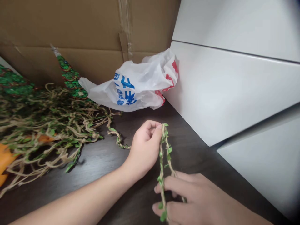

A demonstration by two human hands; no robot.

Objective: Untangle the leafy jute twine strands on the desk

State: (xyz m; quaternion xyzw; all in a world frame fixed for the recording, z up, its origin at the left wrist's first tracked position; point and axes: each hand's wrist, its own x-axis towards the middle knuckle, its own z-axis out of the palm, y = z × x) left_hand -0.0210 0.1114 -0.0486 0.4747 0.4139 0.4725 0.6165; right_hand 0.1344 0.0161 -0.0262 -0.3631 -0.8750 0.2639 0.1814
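Note:
My left hand (146, 145) is closed in a pinch on a twine garland with small green leaves (161, 162), near the middle of the view. From the pinch, two strands hang side by side towards me. Another length runs from behind this hand back to a tangled pile of the same leafy twine (53, 125) at the left. My right hand (189, 197) is low at the strands, slightly blurred, its fingers apart. The strands pass among those fingers without a visible firm grip. Part of the lower garland is hidden by the right hand.
A crumpled white plastic bag (140, 81) with blue and red print lies behind my hands. Cardboard (70, 25) stands at the back, white panels (225, 90) at the right. Green shiny tree-shaped decorations (70, 79) and an orange piece (6, 159) are at the left, on the dark tabletop (103, 165).

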